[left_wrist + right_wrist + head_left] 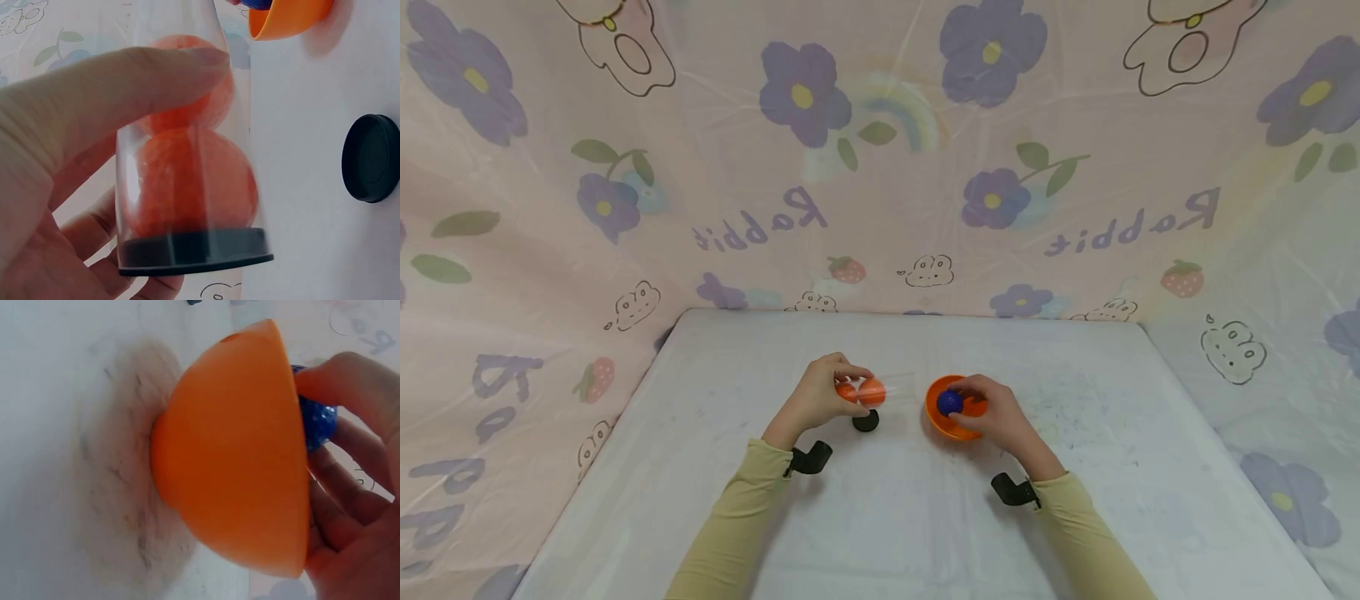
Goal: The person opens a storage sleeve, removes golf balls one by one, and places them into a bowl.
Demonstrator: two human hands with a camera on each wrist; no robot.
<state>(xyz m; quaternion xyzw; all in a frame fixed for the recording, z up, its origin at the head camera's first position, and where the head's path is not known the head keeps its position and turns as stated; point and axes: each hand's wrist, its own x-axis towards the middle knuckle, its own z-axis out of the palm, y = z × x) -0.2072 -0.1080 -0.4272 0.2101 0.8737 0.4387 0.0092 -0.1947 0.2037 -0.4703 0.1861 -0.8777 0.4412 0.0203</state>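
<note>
My left hand grips a clear plastic tube with a black end cap; two orange balls sit inside it. The tube lies on its side above the table, its open end toward the bowl. A loose black lid lies on the table just below the tube, seen also as the black lid in the left wrist view. My right hand pinches a blue ball at the rim of an orange bowl. The bowl rests on the table, with the blue ball peeking behind its rim.
A white table carries everything. A pink cloth printed with flowers and rabbits walls in the back and both sides. Black wrist straps sit on both forearms.
</note>
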